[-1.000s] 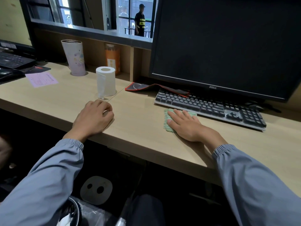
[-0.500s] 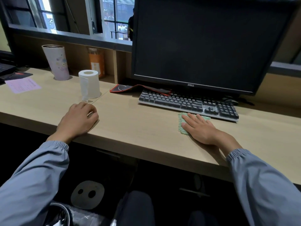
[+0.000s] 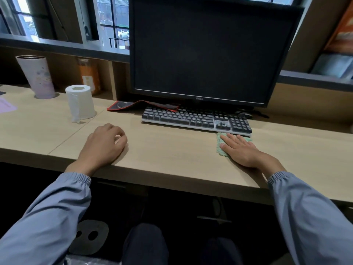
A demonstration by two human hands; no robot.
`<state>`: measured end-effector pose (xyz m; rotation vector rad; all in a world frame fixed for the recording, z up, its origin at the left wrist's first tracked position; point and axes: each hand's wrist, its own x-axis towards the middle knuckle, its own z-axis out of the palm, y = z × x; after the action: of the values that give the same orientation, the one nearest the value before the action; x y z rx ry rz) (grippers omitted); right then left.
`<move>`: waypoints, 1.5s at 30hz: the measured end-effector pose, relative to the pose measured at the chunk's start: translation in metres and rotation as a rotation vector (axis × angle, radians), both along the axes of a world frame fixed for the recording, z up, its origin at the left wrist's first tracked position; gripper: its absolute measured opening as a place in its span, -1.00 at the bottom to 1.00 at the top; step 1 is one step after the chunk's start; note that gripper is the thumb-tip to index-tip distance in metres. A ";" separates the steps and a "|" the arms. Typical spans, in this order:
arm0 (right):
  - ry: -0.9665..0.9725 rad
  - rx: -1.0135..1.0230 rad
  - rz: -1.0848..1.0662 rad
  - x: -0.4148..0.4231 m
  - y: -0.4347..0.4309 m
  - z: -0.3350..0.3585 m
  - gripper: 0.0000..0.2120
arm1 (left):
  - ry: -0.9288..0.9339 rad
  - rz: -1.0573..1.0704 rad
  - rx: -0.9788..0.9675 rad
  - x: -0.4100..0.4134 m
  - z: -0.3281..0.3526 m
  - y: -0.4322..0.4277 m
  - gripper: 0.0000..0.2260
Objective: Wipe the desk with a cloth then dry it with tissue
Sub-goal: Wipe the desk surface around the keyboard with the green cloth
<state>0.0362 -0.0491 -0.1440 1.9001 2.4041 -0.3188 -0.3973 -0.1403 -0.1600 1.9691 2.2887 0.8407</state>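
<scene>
- Right hand (image 3: 242,152) lies flat, fingers straight, pressing cloth (image 3: 219,151) on desk (image 3: 172,150) beside keyboard (image 3: 194,118).
- Left hand (image 3: 103,144) rests loosely curled, apparently empty.

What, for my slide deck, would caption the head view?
Right hand presses a green cloth flat on the desk before the keyboard.

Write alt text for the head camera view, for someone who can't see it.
A right hand presses a green cloth flat on a wooden desk, by the right end of a keyboard. The left hand rests loosely curled near a toilet paper roll. A dark Dell monitor stands behind the keyboard.
</scene>
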 end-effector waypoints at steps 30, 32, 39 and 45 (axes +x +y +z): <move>-0.039 0.017 -0.066 0.105 -0.081 -0.008 -0.46 | 0.029 -0.466 0.206 0.201 -0.021 -0.025 -0.87; -0.034 0.017 -0.058 0.103 -0.091 -0.009 -0.46 | 0.028 -0.444 0.244 0.197 -0.026 -0.030 -0.83; -0.035 0.011 -0.023 0.057 -0.094 -0.009 -0.45 | 0.037 -0.385 0.343 0.180 -0.034 -0.046 -0.80; 0.000 0.009 0.054 -0.011 -0.090 -0.008 -0.43 | 0.044 -0.310 0.379 0.147 -0.039 -0.054 -0.85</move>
<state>0.0256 -0.1392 -0.1523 1.8345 2.4561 -0.3057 -0.2502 -0.1945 -0.1990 2.4258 1.8723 1.2759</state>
